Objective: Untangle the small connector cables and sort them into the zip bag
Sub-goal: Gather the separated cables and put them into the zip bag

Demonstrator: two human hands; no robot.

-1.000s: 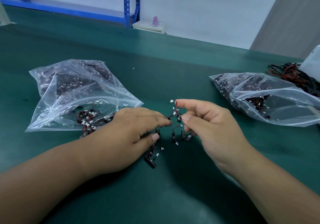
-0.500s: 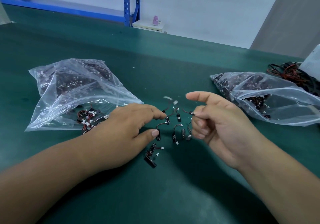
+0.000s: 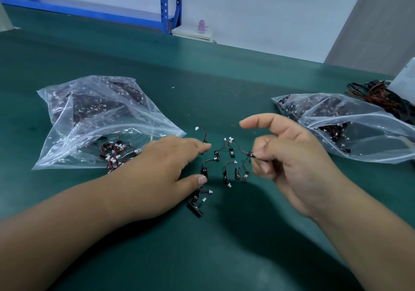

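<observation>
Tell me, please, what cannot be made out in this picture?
Head view:
- Anything beneath the left hand: covered by its palm.
- Right zip bag: cut off by the right edge.
- Left zip bag contents: too small, blurred by plastic, uncountable.
- Wire bundle: partly behind white object.

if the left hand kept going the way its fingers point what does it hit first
The left hand would probably meet the loose connector cable just past its index fingertip, then the right hand, which pinches another cable. Depth is unclear.
</observation>
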